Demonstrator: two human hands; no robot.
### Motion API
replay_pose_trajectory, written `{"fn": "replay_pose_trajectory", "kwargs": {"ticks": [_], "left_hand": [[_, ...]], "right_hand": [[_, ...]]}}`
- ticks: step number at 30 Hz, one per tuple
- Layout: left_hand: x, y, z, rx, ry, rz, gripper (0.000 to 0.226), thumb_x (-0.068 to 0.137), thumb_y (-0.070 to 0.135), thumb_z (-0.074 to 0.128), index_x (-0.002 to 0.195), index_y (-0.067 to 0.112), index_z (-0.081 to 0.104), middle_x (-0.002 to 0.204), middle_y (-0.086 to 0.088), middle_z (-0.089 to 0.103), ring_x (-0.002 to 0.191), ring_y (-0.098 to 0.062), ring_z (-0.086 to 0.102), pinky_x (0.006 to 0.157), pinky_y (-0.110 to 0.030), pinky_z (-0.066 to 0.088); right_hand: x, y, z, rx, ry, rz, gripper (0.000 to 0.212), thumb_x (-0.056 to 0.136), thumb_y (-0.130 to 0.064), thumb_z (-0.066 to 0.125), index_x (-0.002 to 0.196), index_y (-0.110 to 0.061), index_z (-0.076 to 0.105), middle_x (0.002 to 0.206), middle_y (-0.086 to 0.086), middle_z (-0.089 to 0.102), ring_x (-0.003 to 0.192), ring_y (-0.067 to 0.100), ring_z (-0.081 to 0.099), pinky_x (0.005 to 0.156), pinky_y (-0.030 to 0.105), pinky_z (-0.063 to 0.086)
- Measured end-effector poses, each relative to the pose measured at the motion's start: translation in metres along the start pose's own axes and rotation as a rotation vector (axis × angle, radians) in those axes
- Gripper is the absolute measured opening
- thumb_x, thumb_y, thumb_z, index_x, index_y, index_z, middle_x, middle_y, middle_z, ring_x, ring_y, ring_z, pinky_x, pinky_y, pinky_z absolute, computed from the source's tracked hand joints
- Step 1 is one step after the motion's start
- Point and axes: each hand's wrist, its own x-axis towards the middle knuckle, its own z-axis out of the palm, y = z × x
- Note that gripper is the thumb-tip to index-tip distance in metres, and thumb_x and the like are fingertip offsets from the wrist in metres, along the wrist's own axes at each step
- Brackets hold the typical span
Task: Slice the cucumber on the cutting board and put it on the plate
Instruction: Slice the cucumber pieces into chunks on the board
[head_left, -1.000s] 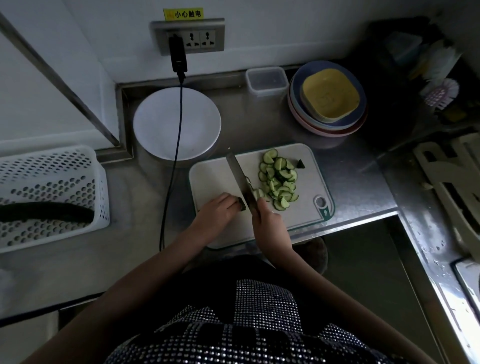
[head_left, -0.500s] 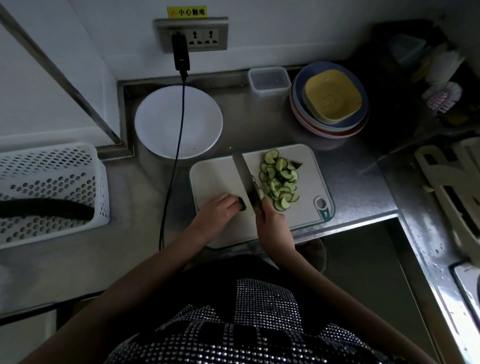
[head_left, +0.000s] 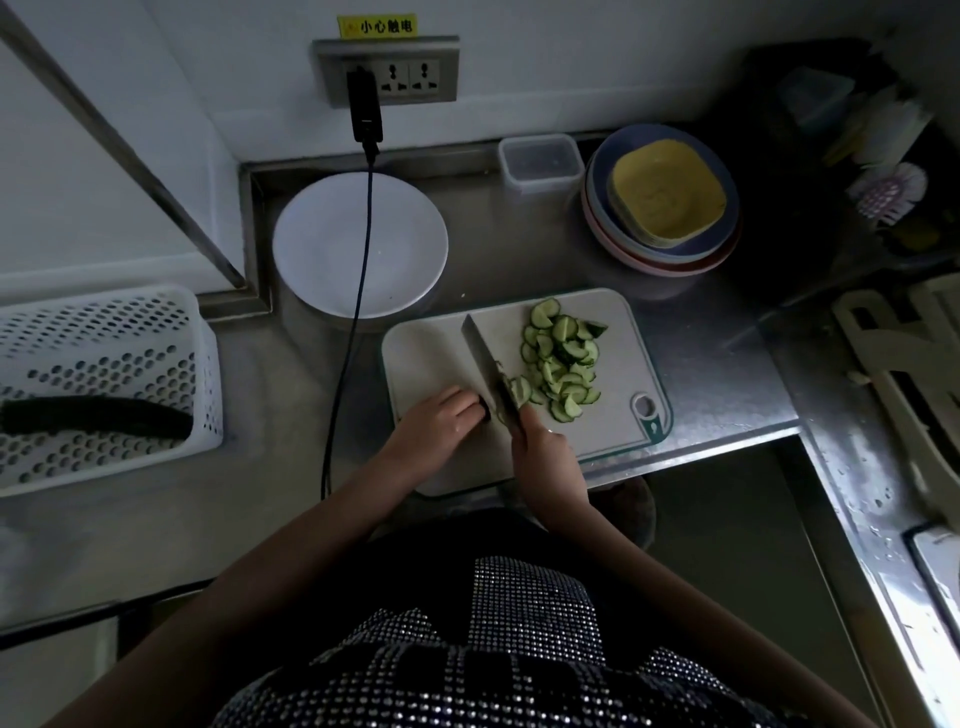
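A pale cutting board (head_left: 431, 353) lies on the steel counter with a pile of half-moon cucumber slices (head_left: 563, 364) on its right half. My left hand (head_left: 441, 421) grips the last dark stub of cucumber (head_left: 485, 414) at its fingertips. My right hand (head_left: 543, 447) grips the knife (head_left: 485, 358) by its handle, the blade pointing away from me and resting on the board just right of the stub. A fresh slice leans against the blade's right side. The white round plate (head_left: 322, 244) sits behind the board to the left, with nothing on it.
A black cable (head_left: 358, 291) hangs from the wall socket across the plate to the counter. A white perforated basket (head_left: 104, 384) holding a dark object stands at the left. Stacked bowls (head_left: 665, 202) and a small clear box (head_left: 540, 161) stand behind the board. A sink edge runs along the right.
The knife has shifted slightly left along the stub and come down again; one more slice lies beside the blade. My left hand has barely moved.
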Motion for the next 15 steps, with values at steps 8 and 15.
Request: {"fn": "replay_pose_trajectory", "kwargs": {"ticks": [8, 15], "left_hand": [[-0.009, -0.002, 0.0, 0.071, 0.044, 0.023, 0.027, 0.083, 0.01, 0.046, 0.091, 0.001, 0.069, 0.092, -0.013, 0.064, 0.089, -0.023, 0.046, 0.078, -0.03, 0.041], [-0.009, 0.0, -0.003, 0.061, 0.031, -0.008, 0.026, 0.083, 0.011, 0.047, 0.092, 0.002, 0.069, 0.089, -0.011, 0.063, 0.088, -0.022, 0.046, 0.075, -0.028, 0.039]], "right_hand": [[-0.006, -0.005, -0.005, 0.048, 0.079, -0.06, 0.013, 0.101, -0.022, 0.036, 0.103, -0.011, 0.041, 0.084, 0.022, 0.063, 0.074, 0.042, 0.058, 0.06, 0.043, 0.046], [-0.003, -0.007, 0.003, 0.003, 0.019, -0.064, 0.012, 0.101, -0.02, 0.034, 0.104, -0.01, 0.04, 0.086, 0.024, 0.063, 0.078, 0.043, 0.058, 0.059, 0.04, 0.041]]}}
